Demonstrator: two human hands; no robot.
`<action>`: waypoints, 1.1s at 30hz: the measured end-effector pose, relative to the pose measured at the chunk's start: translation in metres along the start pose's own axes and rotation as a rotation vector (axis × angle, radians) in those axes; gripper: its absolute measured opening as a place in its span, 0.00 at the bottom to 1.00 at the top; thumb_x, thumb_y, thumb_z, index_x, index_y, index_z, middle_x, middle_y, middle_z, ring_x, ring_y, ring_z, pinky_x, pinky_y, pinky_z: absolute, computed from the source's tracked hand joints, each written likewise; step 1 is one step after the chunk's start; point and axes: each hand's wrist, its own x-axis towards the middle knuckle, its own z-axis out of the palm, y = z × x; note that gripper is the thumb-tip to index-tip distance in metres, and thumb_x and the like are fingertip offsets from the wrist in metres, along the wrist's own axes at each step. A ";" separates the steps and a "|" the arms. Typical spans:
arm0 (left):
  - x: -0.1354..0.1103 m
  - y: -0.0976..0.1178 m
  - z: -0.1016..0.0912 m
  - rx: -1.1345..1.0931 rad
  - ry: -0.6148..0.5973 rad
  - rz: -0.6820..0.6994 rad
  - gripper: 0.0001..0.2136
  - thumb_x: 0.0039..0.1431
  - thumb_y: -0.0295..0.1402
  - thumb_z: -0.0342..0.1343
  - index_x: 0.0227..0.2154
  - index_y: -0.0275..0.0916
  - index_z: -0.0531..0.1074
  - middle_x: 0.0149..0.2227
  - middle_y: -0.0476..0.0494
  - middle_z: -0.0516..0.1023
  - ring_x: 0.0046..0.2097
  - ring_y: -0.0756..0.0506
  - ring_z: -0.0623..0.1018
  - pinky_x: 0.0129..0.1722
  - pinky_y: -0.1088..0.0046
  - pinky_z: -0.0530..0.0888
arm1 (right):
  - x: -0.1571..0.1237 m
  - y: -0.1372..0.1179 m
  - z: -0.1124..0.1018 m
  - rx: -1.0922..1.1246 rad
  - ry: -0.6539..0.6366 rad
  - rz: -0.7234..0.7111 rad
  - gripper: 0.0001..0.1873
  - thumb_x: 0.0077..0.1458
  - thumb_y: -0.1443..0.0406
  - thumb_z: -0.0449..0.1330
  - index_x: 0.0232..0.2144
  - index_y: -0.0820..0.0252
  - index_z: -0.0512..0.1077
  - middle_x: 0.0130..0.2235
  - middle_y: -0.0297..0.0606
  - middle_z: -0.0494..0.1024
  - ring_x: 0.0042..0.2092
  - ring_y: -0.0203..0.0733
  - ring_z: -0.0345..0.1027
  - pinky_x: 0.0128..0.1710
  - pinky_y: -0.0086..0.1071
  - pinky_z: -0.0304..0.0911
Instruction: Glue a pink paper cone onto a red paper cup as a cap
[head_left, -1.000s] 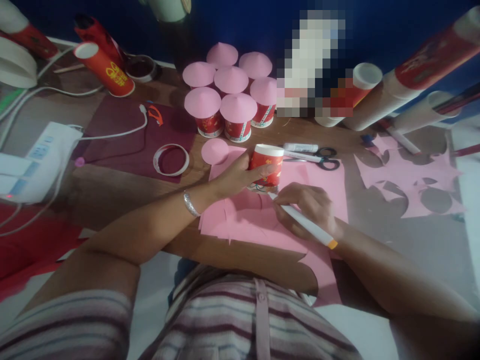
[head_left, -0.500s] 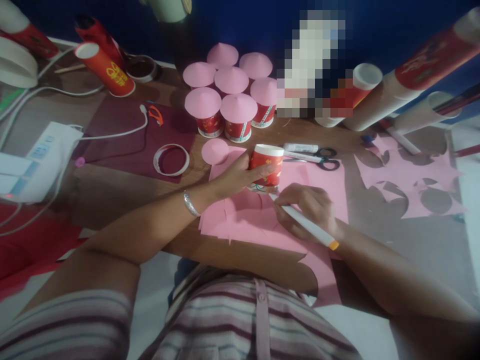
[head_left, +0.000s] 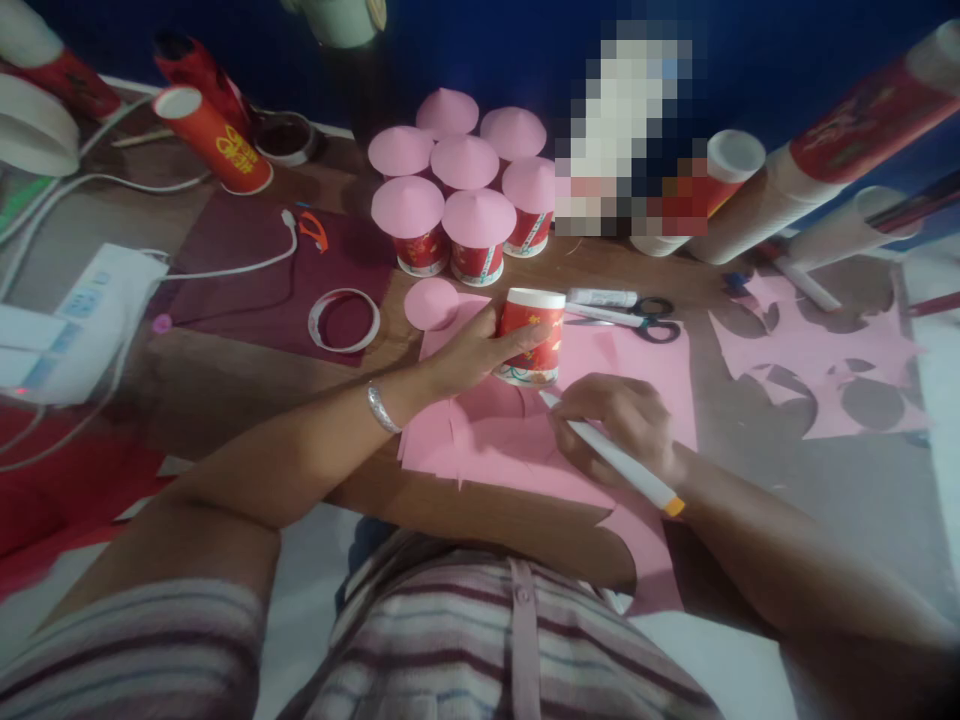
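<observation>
My left hand (head_left: pixel 474 350) is closed around a red paper cup (head_left: pixel 531 318) with a white rim and a green-patterned bottom band. In my right hand (head_left: pixel 619 422) is a white pen (head_left: pixel 626 468) with a yellow end, its tip just below the cup and a little apart from it. Both hands are over a stack of pink paper sheets (head_left: pixel 487 440). A pink paper disc (head_left: pixel 431 303) lies at the stack's upper left corner. Behind, several red cups wear pink cone tops, one of them a pink paper cone (head_left: pixel 478 215) at the front.
Scissors (head_left: pixel 649 322) and a glue stick (head_left: pixel 602 297) lie beyond the cup. Pink paper with round holes (head_left: pixel 817 360) is on the right. To the left are a white ring (head_left: pixel 343 320), a cable and a white box (head_left: pixel 82 320). A red paper cup (head_left: pixel 217 140) stands at back left.
The pen tip has moved slightly down, away from the cup's lower edge, with my right hand. The cup in my left hand has barely shifted.
</observation>
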 end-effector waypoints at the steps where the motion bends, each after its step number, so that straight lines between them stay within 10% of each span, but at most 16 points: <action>1: 0.000 0.000 0.000 0.004 -0.001 -0.004 0.22 0.59 0.48 0.68 0.45 0.38 0.70 0.38 0.46 0.77 0.39 0.49 0.78 0.40 0.75 0.76 | 0.000 0.000 0.001 -0.005 -0.005 0.004 0.11 0.58 0.75 0.61 0.36 0.55 0.68 0.27 0.29 0.77 0.26 0.35 0.72 0.26 0.29 0.68; 26: -0.004 0.016 0.011 0.074 0.027 -0.039 0.26 0.54 0.51 0.72 0.43 0.37 0.69 0.37 0.46 0.79 0.36 0.49 0.79 0.35 0.74 0.76 | -0.002 0.000 0.001 0.031 -0.053 0.127 0.06 0.62 0.70 0.60 0.35 0.55 0.67 0.28 0.31 0.78 0.25 0.33 0.70 0.25 0.26 0.66; 33: -0.002 0.004 0.002 -0.106 0.029 -0.007 0.24 0.56 0.49 0.71 0.48 0.39 0.73 0.43 0.42 0.81 0.43 0.46 0.82 0.41 0.71 0.78 | 0.000 0.001 0.000 0.097 0.043 -0.032 0.07 0.61 0.71 0.62 0.40 0.57 0.70 0.30 0.33 0.79 0.30 0.37 0.76 0.31 0.31 0.76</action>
